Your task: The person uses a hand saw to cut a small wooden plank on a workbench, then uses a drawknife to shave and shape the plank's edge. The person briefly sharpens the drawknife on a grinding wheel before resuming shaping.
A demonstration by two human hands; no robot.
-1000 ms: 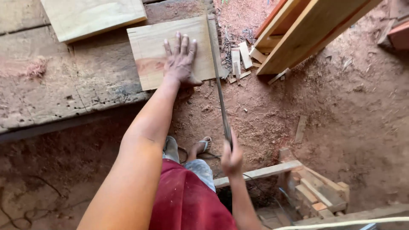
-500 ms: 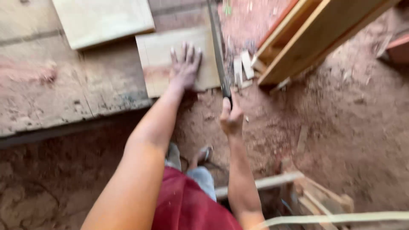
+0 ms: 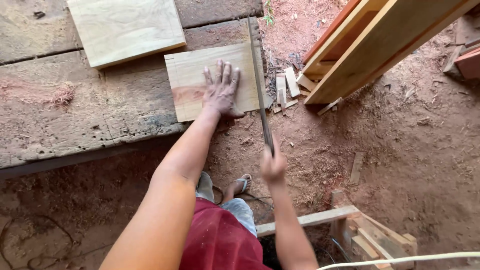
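Note:
My left hand (image 3: pixel 220 91) lies flat, fingers spread, on a small pale wooden board (image 3: pixel 190 85) that rests on the end of a rough old workbench (image 3: pixel 75 125). My right hand (image 3: pixel 273 165) grips the handle of a hand saw (image 3: pixel 260 85). Its long thin blade runs along the board's right edge, just right of my left hand. A second, larger pale board (image 3: pixel 125 27) sits on the bench behind and to the left.
Several small wood offcuts (image 3: pixel 286 85) lie on the dirt floor beside the bench end. Long timber frames (image 3: pixel 370 45) lean at the upper right. A low stack of scrap wood (image 3: pixel 370 235) stands at the lower right. Sawdust covers the ground; my sandalled foot (image 3: pixel 241 183) is below.
The right hand pushed the saw forward along the board's edge, then drew it back toward me. The left hand stayed pressed on the board.

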